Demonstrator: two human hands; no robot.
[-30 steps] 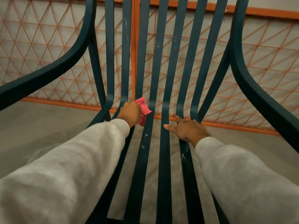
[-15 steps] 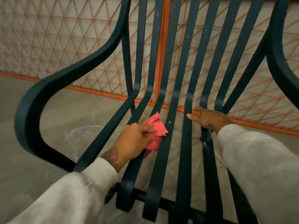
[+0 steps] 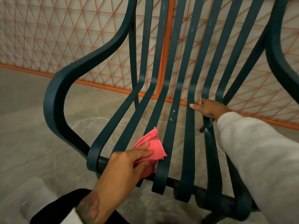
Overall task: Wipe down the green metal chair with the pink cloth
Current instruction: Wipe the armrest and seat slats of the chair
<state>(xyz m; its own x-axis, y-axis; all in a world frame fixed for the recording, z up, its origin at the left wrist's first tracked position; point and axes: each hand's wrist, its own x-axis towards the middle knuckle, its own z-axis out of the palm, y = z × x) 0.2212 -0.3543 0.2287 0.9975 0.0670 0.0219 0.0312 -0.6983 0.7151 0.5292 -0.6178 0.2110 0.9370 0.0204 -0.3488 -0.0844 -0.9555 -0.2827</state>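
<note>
The chair (image 3: pixel 188 88) in front of me is dark green all over, its slats flecked here and there with pale whitish spots, and the cloth (image 3: pixel 151 150) under my left hand (image 3: pixel 126 167) is bright pink. Far behind it runs an orange fence (image 3: pixel 48 34) of thin wires crossing in triangles against a pale wall. My sleeves (image 3: pixel 258 159) are light grey, and the floor (image 3: pixel 24 118) is mottled grey.

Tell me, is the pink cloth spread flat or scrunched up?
Scrunched up. The cloth is bunched in folds under the left hand, pressed on a chair slat.
</note>
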